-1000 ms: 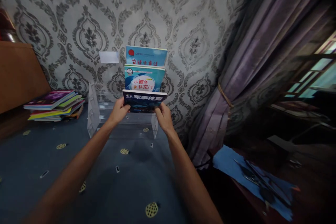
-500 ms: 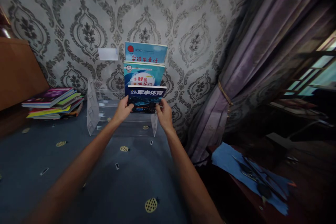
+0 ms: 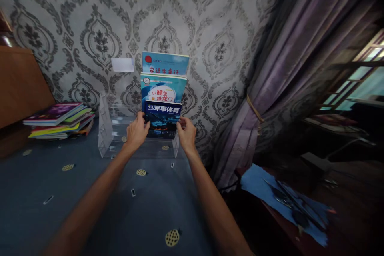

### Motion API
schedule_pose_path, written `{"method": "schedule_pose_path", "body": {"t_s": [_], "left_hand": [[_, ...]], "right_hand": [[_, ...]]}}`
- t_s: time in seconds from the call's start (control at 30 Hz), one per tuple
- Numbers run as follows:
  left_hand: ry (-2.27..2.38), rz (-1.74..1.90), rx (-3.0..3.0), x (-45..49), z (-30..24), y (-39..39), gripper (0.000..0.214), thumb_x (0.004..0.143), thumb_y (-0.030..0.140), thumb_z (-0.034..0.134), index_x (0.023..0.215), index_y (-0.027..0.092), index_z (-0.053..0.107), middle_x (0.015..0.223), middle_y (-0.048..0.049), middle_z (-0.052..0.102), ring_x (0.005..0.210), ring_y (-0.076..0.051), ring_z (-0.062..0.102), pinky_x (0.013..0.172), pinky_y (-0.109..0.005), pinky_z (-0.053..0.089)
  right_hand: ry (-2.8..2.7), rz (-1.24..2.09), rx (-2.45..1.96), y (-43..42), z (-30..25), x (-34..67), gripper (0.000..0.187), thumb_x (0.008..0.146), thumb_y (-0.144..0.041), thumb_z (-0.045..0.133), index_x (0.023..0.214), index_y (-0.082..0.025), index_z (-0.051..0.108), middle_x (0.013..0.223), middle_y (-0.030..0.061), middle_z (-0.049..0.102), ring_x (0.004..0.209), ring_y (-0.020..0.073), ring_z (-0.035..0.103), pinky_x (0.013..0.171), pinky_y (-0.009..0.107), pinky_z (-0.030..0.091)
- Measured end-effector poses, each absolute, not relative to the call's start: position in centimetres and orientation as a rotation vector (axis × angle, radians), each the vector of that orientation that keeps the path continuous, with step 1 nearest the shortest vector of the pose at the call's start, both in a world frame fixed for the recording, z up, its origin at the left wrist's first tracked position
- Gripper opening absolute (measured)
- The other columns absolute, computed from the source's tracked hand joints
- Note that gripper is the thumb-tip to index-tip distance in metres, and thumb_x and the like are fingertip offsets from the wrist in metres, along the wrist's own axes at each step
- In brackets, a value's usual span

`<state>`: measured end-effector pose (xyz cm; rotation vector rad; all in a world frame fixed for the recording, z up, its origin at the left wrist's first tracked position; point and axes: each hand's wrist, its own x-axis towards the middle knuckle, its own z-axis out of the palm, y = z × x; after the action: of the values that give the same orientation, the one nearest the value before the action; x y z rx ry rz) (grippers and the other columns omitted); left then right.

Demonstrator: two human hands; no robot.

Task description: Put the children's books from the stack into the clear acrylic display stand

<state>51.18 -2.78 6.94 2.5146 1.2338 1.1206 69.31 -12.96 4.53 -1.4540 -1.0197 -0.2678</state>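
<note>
While the navy military-sports paperback (image 3: 163, 122) faces near, the left hand (image 3: 137, 131) pinches its left edge; the right hand (image 3: 187, 133), its right.

The bench (image 3: 144, 222) has a dark blue covering printed with yellow pineapples and small pale oblong marks. Directly on it stands a clear tiered rack (image 3: 105, 134); near the rack's left side lies an uneven pile of books (image 3: 61, 120) with multicoloured covers.

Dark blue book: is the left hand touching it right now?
Touching. The head view shows the left hand at the left edge of the dark blue book, its thumb lapping over the cover.
</note>
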Motion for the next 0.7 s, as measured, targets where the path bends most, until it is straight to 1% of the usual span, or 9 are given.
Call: {"method": "schedule_pose_path", "body": {"t_s": [0.1, 0.17, 0.23, 0.33, 0.4, 0.53, 0.7], "left_hand": [[1.281, 1.090, 2.544, 51.1, 6.8, -2.8, 0.019, 0.097, 0.031, 0.054, 0.113, 0.021, 0.053, 0.101, -0.0061, 0.071, 0.088, -0.026, 0.068, 0.069, -0.032, 0.044], [1.277, 1.099, 2.564, 51.1, 6.4, -2.7, 0.011, 0.098, 0.031, 0.053, 0.103, 0.022, 0.057, 0.098, -0.0051, 0.071, 0.088, -0.026, 0.067, 0.068, -0.032, 0.042], [1.235, 1.134, 2.557, 51.1, 5.8, -2.6, 0.008, 0.097, 0.029, 0.053, 0.098, 0.022, 0.058, 0.097, -0.0043, 0.071, 0.088, -0.024, 0.067, 0.068, -0.031, 0.042], [1.125, 1.231, 2.527, 51.1, 4.7, -2.5, 0.007, 0.096, 0.024, 0.053, 0.099, 0.022, 0.058, 0.099, -0.0040, 0.070, 0.089, -0.022, 0.066, 0.072, -0.030, 0.043], [1.070, 1.283, 2.541, 51.2, 4.1, -2.4, 0.009, 0.096, 0.022, 0.052, 0.101, 0.022, 0.059, 0.102, -0.0048, 0.068, 0.089, -0.022, 0.065, 0.074, -0.030, 0.043], [1.014, 1.334, 2.582, 51.2, 3.4, -2.3, 0.013, 0.095, 0.021, 0.049, 0.102, 0.022, 0.060, 0.102, -0.0067, 0.066, 0.087, -0.023, 0.064, 0.076, -0.033, 0.045], [0.941, 1.395, 2.538, 51.3, 3.4, -2.2, 0.018, 0.092, 0.017, 0.048, 0.104, 0.021, 0.060, 0.103, -0.0077, 0.063, 0.090, -0.024, 0.062, 0.079, -0.034, 0.048]], "right_hand": [[-0.958, -0.271, -1.489, -12.9, 4.5, 69.1, 0.017, 0.080, -0.029, 0.057, 0.093, -0.020, 0.064, 0.076, 0.0033, 0.069, 0.069, 0.0227, 0.065, 0.069, 0.034, 0.052], [-0.942, -0.245, -1.489, -12.8, 4.3, 69.0, 0.013, 0.080, -0.030, 0.056, 0.088, -0.021, 0.062, 0.074, 0.0033, 0.069, 0.068, 0.0225, 0.066, 0.067, 0.034, 0.052], [-0.970, -0.210, -1.490, -12.5, 4.2, 68.9, 0.013, 0.080, -0.029, 0.055, 0.085, -0.021, 0.063, 0.077, 0.0046, 0.071, 0.071, 0.0229, 0.067, 0.069, 0.034, 0.053], [-1.018, -0.183, -1.498, -12.3, 4.0, 68.8, 0.018, 0.080, -0.029, 0.056, 0.089, -0.020, 0.067, 0.084, 0.0076, 0.075, 0.078, 0.0247, 0.070, 0.075, 0.036, 0.054], [-1.028, -0.177, -1.508, -12.2, 3.9, 68.8, 0.022, 0.081, -0.029, 0.055, 0.094, -0.019, 0.069, 0.088, 0.0093, 0.076, 0.078, 0.0251, 0.071, 0.076, 0.037, 0.055], [-1.044, -0.157, -1.530, -12.4, 3.9, 68.7, 0.027, 0.084, -0.030, 0.053, 0.098, -0.017, 0.072, 0.091, 0.0107, 0.078, 0.068, 0.0236, 0.071, 0.074, 0.037, 0.055], [-1.050, -0.114, -1.540, -12.6, 4.0, 68.6, 0.031, 0.085, -0.033, 0.051, 0.102, -0.016, 0.071, 0.091, 0.0098, 0.077, 0.056, 0.0198, 0.068, 0.068, 0.035, 0.055]]}}
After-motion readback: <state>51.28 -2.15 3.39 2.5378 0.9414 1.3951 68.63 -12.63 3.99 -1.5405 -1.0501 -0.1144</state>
